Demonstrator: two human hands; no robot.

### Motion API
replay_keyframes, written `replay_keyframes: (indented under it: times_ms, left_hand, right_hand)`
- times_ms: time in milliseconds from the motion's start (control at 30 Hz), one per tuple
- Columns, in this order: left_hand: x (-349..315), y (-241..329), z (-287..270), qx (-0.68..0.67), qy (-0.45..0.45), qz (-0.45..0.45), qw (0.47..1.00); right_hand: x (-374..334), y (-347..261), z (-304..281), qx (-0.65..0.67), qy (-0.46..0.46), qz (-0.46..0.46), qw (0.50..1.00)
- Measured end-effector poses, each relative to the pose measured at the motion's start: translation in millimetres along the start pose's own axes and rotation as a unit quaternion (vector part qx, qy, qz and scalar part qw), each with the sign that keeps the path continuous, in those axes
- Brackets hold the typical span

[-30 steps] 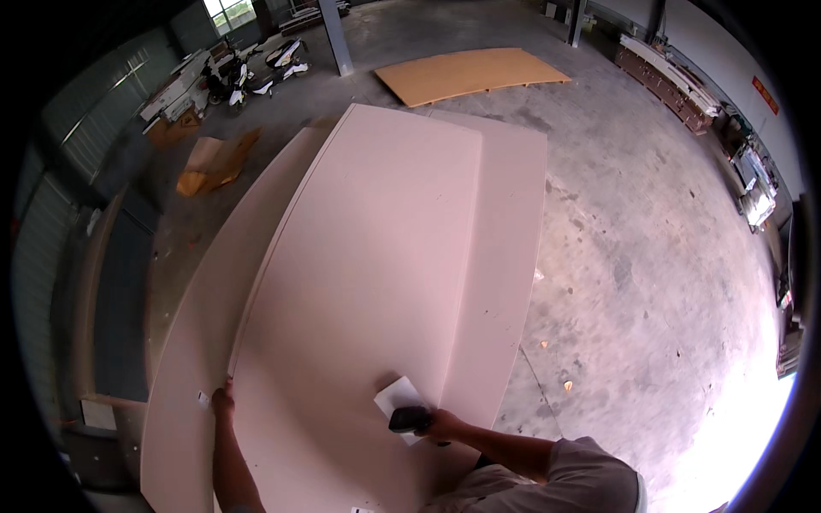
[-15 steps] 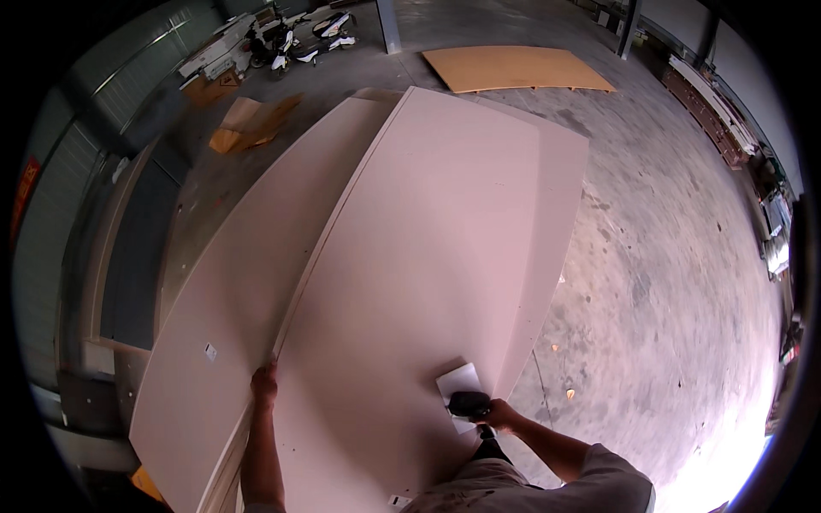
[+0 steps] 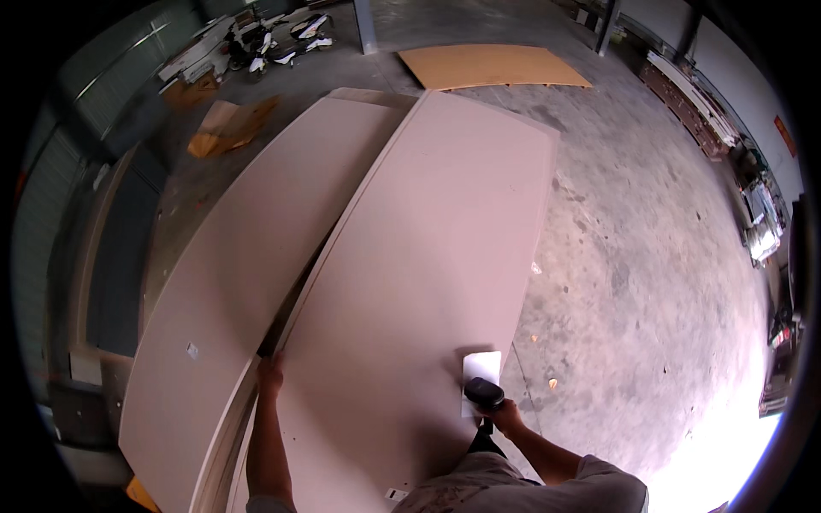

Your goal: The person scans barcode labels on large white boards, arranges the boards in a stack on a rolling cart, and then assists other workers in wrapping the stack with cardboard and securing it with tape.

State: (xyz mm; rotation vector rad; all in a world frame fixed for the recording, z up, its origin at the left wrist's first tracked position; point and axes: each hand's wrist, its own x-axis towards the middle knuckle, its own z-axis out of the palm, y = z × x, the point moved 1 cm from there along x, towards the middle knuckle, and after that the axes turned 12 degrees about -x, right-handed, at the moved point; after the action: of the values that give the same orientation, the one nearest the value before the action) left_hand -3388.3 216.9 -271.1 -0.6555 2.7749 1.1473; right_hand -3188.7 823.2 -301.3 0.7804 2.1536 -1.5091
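Two hands are at the big pale board [image 3: 410, 282], which lies beside another board [image 3: 214, 265]: the left hand [image 3: 270, 374] touches its left edge, how far its fingers close I cannot tell. The right hand's [image 3: 509, 417] fingers are wrapped around a dark tool [image 3: 484, 392] over a white sheet [image 3: 482, 365].

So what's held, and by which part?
Left hand: pinkish flat panel, by its left edge. Right hand: black rounded device, by its near end; white rectangular sheet, unclear.
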Motion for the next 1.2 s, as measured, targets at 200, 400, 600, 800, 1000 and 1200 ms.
replay_keyframes:
  times_ms: [200, 400, 600, 800, 1000, 1200]
  left_hand:
    - [-16, 33, 20, -0.020, -0.011, 0.038, 0.999]
    - [-36, 19, 35, 0.031, 0.050, 0.030, 0.998]
    - [-47, 34, 41, 0.011, 0.030, 0.048, 0.998]
    - [-48, 34, 41, 0.017, 0.022, 0.028, 0.999]
    - [-99, 74, 20, -0.001, 0.060, 0.106, 0.993]
    - [-289, -31, 21, -0.078, 0.163, 0.005, 0.984]
  right_hand:
    - [4, -1, -12, 0.042, -0.015, 0.075, 0.996]
    - [-13, 3, -18, 0.101, -0.027, 0.080, 0.991]
    - [-27, 7, -27, 0.082, -0.009, 0.077, 0.994]
    - [-33, 16, -28, 0.098, -0.009, 0.088, 0.991]
    - [-40, 3, -25, 0.116, -0.045, 0.103, 0.987]
    - [-24, 4, -20, 0.079, -0.068, 0.075, 0.992]
